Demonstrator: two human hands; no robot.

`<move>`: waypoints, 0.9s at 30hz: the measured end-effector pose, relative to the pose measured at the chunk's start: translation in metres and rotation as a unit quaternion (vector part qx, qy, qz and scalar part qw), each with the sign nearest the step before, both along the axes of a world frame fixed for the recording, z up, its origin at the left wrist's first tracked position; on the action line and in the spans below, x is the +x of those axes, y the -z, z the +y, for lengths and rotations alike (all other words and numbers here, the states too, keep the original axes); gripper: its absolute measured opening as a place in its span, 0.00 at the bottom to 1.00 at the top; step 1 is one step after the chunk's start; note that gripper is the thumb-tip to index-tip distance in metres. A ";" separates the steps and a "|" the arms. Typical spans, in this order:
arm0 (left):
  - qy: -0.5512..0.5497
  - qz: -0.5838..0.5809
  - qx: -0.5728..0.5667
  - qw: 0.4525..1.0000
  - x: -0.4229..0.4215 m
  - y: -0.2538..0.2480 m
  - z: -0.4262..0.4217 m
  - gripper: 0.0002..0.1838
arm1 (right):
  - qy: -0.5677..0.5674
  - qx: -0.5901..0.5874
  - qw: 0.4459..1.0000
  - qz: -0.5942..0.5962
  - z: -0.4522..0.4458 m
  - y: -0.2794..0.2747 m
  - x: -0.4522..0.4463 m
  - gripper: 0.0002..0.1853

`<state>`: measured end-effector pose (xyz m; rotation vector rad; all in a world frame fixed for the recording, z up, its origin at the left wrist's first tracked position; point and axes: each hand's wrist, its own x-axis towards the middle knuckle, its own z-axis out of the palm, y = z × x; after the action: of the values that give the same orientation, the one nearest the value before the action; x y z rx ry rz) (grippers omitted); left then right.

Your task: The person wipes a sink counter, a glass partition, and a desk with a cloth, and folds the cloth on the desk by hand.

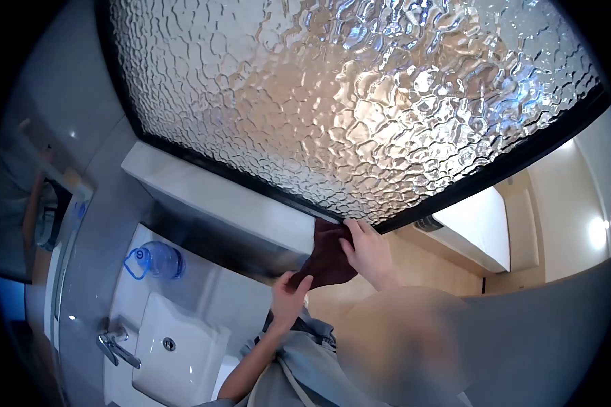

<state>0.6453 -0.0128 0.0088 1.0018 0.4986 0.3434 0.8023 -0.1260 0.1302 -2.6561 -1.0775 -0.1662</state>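
Head view: maroon cloth at the white ledge's end, below the textured glass panel.
Your left hand: thumb and fingers pinching the cloth's lower corner.
Your right hand: gripping its upper right edge — fingertips partly hidden.
Cloth's long axis: slanting from ledge end down towards your left — both hands touching, neither nearer.

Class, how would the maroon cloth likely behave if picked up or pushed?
The maroon cloth is probably floppy: it drapes in soft folds between the left hand and right hand. It is likely light, since the left hand seems to only pinch its lower end.
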 end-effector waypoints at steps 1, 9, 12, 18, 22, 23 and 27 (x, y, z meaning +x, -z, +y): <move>-0.007 0.006 -0.005 1.000 -0.003 0.004 0.000 0.08 | -0.010 0.021 1.000 -0.015 0.005 -0.002 -0.004 0.16; -0.086 -0.007 -0.038 0.996 0.003 -0.016 -0.007 0.09 | -0.038 0.064 0.996 0.051 0.014 0.020 0.008 0.09; -0.013 0.045 -0.048 0.998 -0.005 0.002 0.002 0.10 | -0.016 0.111 0.993 0.032 0.016 0.019 0.007 0.07; -0.035 0.017 -0.047 0.998 -0.010 0.015 -0.007 0.12 | -0.011 0.121 0.991 -0.055 0.019 0.015 0.006 0.05; -0.017 0.040 -0.024 0.999 -0.013 0.016 -0.011 0.13 | -0.008 0.120 0.986 -0.111 0.025 0.016 -0.002 0.07; -0.010 0.051 -0.017 0.998 -0.015 0.015 -0.011 0.13 | -0.008 0.126 0.984 -0.128 0.025 0.016 -0.005 0.08; -0.023 -0.025 -0.022 0.999 -0.014 0.026 -0.014 0.15 | -0.121 0.122 0.975 -0.143 0.009 0.040 -0.028 0.21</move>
<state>0.6310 -0.0268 -0.0172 0.9384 0.4832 0.3960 0.7746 -0.1170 0.0903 -2.3063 -1.3593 -0.6041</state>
